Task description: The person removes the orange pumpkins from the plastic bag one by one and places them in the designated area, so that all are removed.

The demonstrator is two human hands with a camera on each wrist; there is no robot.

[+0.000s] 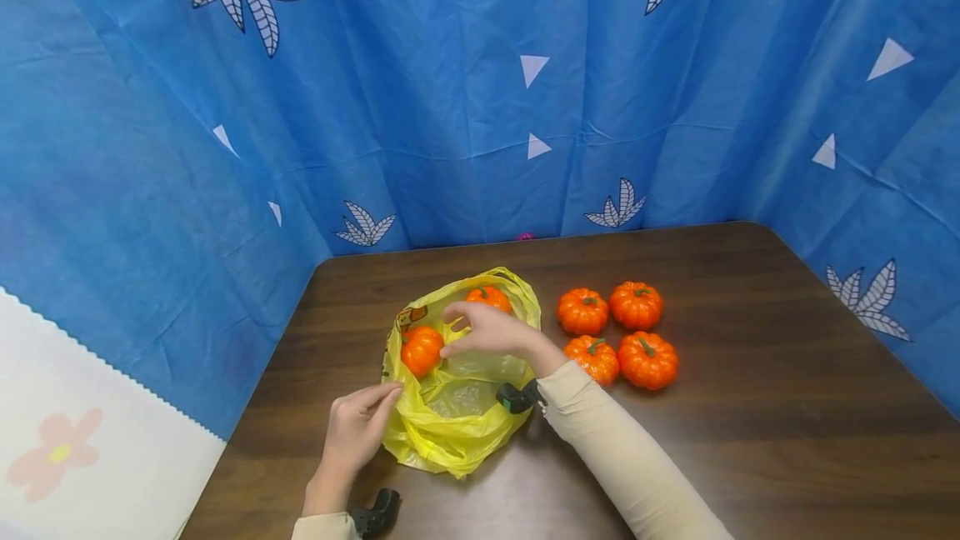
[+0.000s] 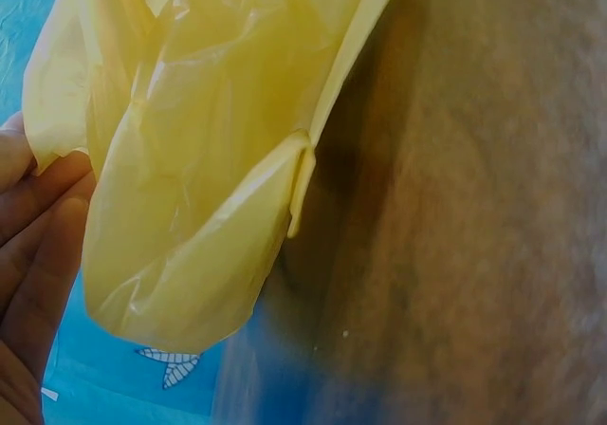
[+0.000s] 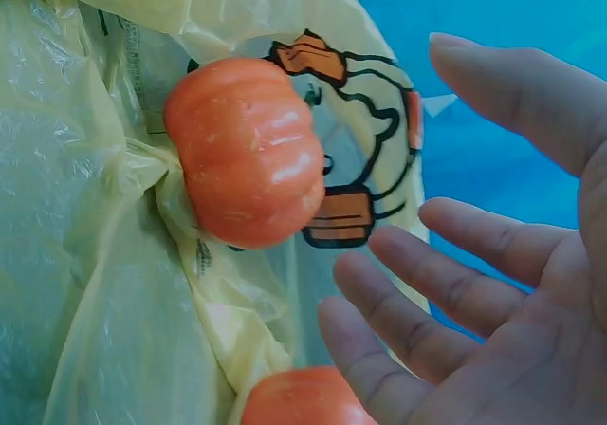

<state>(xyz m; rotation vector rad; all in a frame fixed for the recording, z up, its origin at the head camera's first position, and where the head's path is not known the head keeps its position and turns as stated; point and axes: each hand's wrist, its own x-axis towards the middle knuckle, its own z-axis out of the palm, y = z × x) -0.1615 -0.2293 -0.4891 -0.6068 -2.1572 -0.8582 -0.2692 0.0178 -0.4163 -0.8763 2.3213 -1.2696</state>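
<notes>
The left hand (image 1: 357, 427) pinches the bag (image 1: 465, 447) by its rim; the right hand (image 1: 491, 330), fingers loosely spread, is above it. Two pumpkins (image 1: 422, 352) lie inside the bag, four others (image 1: 648, 362) beside it on the tabletop (image 1: 765, 407).

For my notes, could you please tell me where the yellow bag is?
In the head view, the yellow bag sits on the table, left of four pumpkins, pinched by the left hand.

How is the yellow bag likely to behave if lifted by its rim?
The yellow bag will probably sag and change shape, since its walls crease and fold. Its thin-looking, partly see-through film suggests it adds little weight itself. The orange pumpkins inside look rounded, so they may roll together at the bottom.
</notes>
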